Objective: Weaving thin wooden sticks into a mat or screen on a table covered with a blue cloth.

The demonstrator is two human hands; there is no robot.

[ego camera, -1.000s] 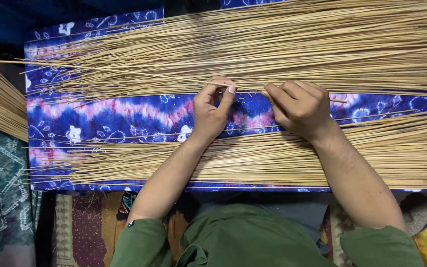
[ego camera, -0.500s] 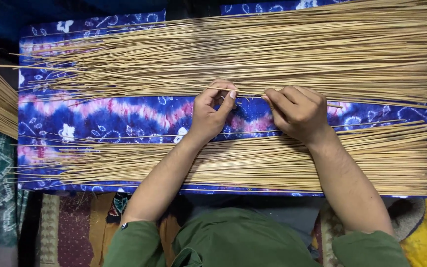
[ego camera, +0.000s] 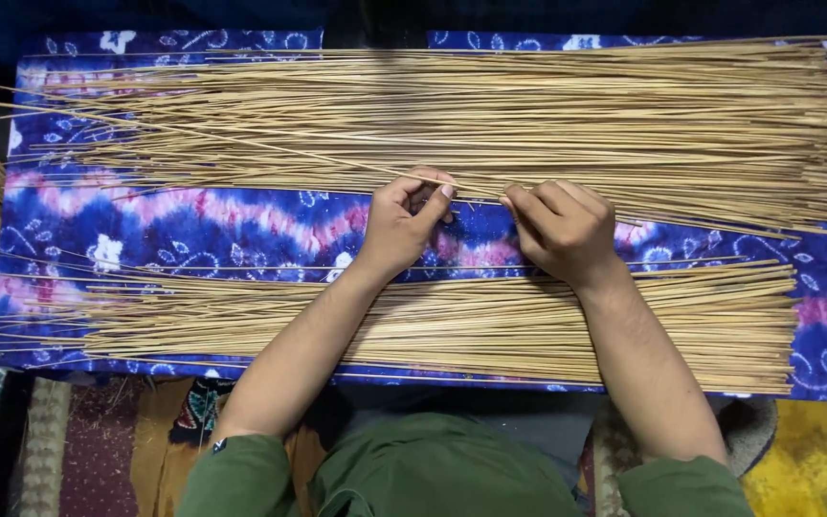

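1. Head view: left hand [ego camera: 402, 222] and right hand [ego camera: 560, 228] both pinch one thin stick [ego camera: 241, 144], fingers [ego camera: 440, 194] clenched on it.
2. Stick runs up-left over far stick pile [ego camera: 547, 115]; near stick pile [ego camera: 433, 321] under wrists, on blue patterned cloth [ego camera: 193, 225].

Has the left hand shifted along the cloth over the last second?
No. The left hand keeps pinching a thin stick at the far pile's near edge, on the same blue cloth patch.

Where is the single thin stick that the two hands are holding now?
In the head view, the thin stick runs slanted from the upper left to the centre, where the left hand and right hand pinch it, at the near edge of the far stick pile.
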